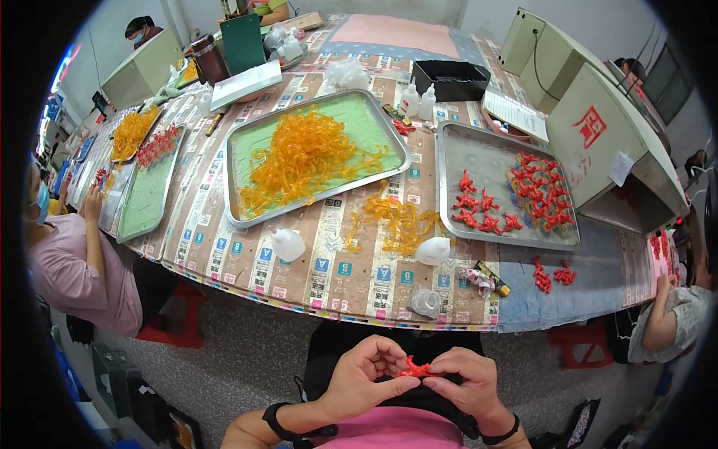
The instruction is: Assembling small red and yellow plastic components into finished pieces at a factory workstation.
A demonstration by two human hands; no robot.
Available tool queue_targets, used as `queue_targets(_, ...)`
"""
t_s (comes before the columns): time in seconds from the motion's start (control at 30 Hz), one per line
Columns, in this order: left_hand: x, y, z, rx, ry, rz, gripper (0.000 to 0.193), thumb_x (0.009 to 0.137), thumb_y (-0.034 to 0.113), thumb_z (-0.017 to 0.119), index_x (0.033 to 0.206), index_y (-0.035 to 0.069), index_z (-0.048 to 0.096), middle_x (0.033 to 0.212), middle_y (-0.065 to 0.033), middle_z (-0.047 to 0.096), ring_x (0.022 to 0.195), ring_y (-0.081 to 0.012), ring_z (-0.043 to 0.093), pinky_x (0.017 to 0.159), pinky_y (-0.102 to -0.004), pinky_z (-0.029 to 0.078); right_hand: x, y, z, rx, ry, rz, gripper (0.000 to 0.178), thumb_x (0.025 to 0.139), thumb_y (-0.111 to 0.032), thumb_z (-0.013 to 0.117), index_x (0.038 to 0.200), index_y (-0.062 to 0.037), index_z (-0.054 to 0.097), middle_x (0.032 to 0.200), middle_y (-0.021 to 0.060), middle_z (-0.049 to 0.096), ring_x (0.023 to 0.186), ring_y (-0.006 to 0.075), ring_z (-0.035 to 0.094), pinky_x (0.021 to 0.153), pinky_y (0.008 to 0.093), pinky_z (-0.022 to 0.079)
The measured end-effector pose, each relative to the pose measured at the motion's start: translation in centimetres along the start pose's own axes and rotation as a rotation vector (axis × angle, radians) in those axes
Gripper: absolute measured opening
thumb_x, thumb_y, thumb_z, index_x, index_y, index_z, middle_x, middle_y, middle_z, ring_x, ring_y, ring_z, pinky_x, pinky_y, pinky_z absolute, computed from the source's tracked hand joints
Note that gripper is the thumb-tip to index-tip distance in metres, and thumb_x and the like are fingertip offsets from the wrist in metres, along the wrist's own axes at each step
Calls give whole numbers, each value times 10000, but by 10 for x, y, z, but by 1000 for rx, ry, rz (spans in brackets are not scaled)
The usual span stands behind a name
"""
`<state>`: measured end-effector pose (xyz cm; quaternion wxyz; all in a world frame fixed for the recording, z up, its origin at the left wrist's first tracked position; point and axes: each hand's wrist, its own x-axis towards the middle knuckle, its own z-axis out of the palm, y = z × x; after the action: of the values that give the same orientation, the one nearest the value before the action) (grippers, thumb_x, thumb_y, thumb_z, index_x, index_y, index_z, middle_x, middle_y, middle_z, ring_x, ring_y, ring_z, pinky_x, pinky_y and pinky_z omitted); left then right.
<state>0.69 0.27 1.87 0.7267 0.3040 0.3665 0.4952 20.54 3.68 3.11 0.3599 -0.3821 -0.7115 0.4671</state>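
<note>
A small red plastic figure (pixel 413 367) is pinched between my two hands, over my lap and in front of the table's near edge. My left hand (pixel 365 378) grips one end with thumb and fingers, and my right hand (pixel 468 380) grips the other. Part of the figure is hidden by my fingertips. Two similar red pieces (pixel 541 277) lie on the blue cloth to the right. A pile of curly orange plastic strips (pixel 404 224) lies on the table ahead of my hands.
A green-lined metal tray (pixel 233 168) carries a heap of orange strips. Another metal tray (pixel 479 146), at the right, bears several red figures. White squeeze bottles (pixel 288 245) and a small clear round container (pixel 425 302) stand near the front edge. Co-workers sit at left and right.
</note>
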Motion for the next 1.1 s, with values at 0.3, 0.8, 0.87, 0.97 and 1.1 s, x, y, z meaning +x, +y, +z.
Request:
queue_targets(0.3, -2, 0, 4, 137, 33, 173, 249, 758, -21, 723, 933, 6, 547, 934, -65, 598, 816, -94, 603, 727, -222, 508, -3, 0, 0, 44, 83, 53, 212, 719, -47, 761, 909, -16, 671, 843, 90, 645, 691, 138, 605, 607, 234, 489)
queue_targets(0.8, -3, 8, 3, 535, -24, 316, 198, 749, 6, 728, 924, 13, 635, 911, -66, 620, 791, -105, 597, 701, -219, 496, -1, -3, 1, 113, 34, 74, 208, 763, -51, 725, 964, -22, 679, 875, 89, 632, 738, 129, 601, 646, 224, 486)
queue_targets(0.87, -4, 4, 5, 216, 19, 197, 210, 785, 6, 704, 973, 11, 610, 945, -60, 615, 807, -98, 591, 719, -209, 495, -3, -3, 2, 146, 51, 103, 212, 760, -48, 727, 964, -21, 677, 872, 89, 633, 741, 128, 604, 648, 222, 490)
queue_targets(0.97, -1, 4, -3, -20, -9, 6, 229, 816, 7, 676, 1021, 3, 575, 973, -52, 602, 835, -99, 592, 744, -210, 496, -6, -2, 1, 190, 55, 140, 229, 748, -50, 738, 966, -19, 673, 865, 88, 633, 740, 128, 610, 647, 221, 497)
queue_targets(1.1, 1, 1, -7, -300, 1, -155, 182, 823, -38, 637, 965, 10, 536, 997, -83, 575, 902, -161, 610, 834, -320, 532, -4, -6, -2, 76, -4, 50, 271, 720, -67, 767, 967, -18, 666, 860, 87, 635, 714, 133, 616, 636, 229, 506)
